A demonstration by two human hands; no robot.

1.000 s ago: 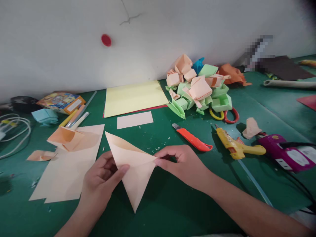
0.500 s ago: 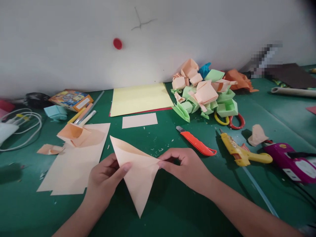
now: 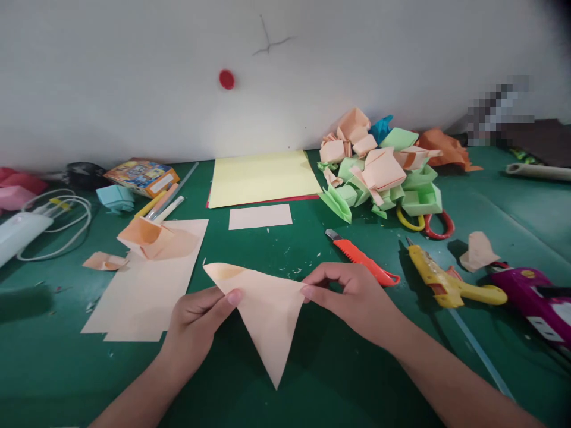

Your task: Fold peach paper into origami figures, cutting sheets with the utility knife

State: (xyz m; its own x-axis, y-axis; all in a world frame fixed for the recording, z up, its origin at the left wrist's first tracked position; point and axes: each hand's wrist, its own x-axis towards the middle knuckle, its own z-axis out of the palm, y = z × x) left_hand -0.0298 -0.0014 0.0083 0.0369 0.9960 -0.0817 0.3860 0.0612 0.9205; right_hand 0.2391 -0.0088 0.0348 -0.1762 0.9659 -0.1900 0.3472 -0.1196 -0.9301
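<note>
A peach sheet of paper, folded over into a triangle with its point toward me, is held up between both hands. My left hand pinches its left edge, thumb on the front face. At the top right corner, my right hand grips the paper between thumb and fingers. The upper left corner curls loosely, and the fold's inside is mostly hidden. Beyond my right hand lies an orange utility knife. Left of my left hand are flat peach sheets with a folded peach paper box on them.
A heap of folded paper pieces sits at the back right, with scissors partly under it. A yellow glue gun and a purple device lie to the right. Yellow sheets and a pale strip are behind; cables left.
The folded paper has turned slightly and its lower point has swung right. Both hands still hold it. The whole view has shifted a little to the left.
</note>
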